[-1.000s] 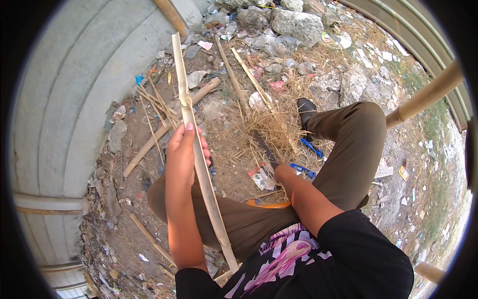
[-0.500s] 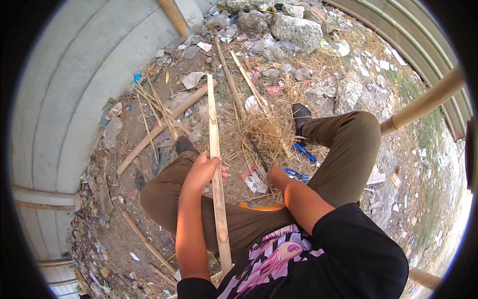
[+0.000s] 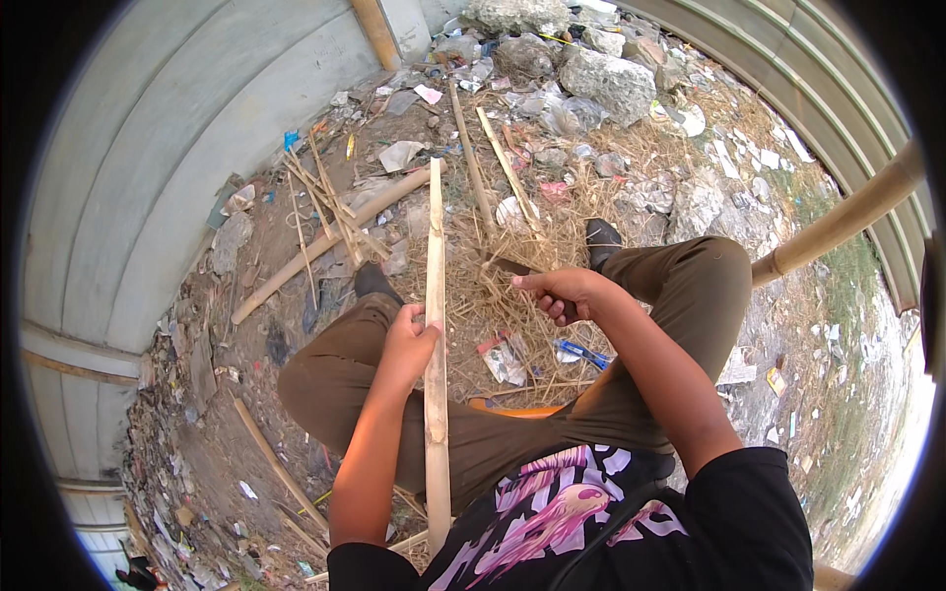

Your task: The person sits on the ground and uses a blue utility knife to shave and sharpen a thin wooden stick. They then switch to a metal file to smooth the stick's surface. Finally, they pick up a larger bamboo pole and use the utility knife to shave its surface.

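Observation:
My left hand (image 3: 408,349) is wrapped round a long, pale split bamboo slat (image 3: 436,266). The slat stands lengthwise in front of me, its lower end against my shirt and its far end over the ground. To the right, my right hand (image 3: 570,294) is closed round the handle of a knife (image 3: 512,266) with a dark blade. The blade points left toward the slat but stays apart from it. Under it lies a heap of thin bamboo shavings (image 3: 493,295), between my feet.
A blue tool (image 3: 581,353) lies by my right thigh. Ahead are a bamboo pole (image 3: 266,295), crossed bamboo strips (image 3: 340,212) and two more slats (image 3: 507,163). Rocks (image 3: 606,84) and litter lie farther back. A grey wall (image 3: 148,177) rises left; a bamboo post (image 3: 838,217) stands right.
My right hand has risen from low by the shavings, bringing the knife up; its blade has swung to point left. My left hand still holds the slat, which now stands straighter.

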The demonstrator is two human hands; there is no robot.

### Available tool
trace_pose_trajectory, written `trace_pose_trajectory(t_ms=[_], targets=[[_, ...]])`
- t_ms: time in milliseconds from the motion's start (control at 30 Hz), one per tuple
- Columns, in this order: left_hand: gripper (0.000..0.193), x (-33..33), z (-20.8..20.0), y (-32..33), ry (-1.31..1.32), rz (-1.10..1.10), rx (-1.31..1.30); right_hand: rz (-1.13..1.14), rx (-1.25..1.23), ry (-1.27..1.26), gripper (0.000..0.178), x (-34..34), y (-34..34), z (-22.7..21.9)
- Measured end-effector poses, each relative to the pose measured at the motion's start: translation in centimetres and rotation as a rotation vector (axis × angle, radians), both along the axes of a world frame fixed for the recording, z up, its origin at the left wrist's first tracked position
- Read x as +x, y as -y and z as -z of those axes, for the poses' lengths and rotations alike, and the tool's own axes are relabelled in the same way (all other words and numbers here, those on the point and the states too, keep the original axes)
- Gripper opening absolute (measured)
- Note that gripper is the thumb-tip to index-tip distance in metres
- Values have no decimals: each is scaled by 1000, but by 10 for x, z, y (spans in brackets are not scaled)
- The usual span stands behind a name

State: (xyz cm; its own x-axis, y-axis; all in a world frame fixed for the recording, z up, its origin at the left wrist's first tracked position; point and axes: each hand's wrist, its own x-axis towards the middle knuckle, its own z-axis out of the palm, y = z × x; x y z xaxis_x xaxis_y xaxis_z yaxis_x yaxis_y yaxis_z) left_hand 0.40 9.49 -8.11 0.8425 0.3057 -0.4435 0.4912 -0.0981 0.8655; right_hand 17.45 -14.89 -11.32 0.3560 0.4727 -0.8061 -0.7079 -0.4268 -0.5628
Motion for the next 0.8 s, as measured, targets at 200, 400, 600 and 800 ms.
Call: trace_pose_trajectory(t_ms=[200,400,600,800], targets=[[46,7,-15,19,62,63,-165,342,445,23,41,-70,-54,-15],[41,2,-34,36,71,179,179,421,436,-99,30,-54,-63,-11],[52,-30,-114,9,454,842,1176,693,441,-111,17,-11,-72,35],[40,-49,-127,20,803,983,816,652,477,-177,19,9,-70,26]])
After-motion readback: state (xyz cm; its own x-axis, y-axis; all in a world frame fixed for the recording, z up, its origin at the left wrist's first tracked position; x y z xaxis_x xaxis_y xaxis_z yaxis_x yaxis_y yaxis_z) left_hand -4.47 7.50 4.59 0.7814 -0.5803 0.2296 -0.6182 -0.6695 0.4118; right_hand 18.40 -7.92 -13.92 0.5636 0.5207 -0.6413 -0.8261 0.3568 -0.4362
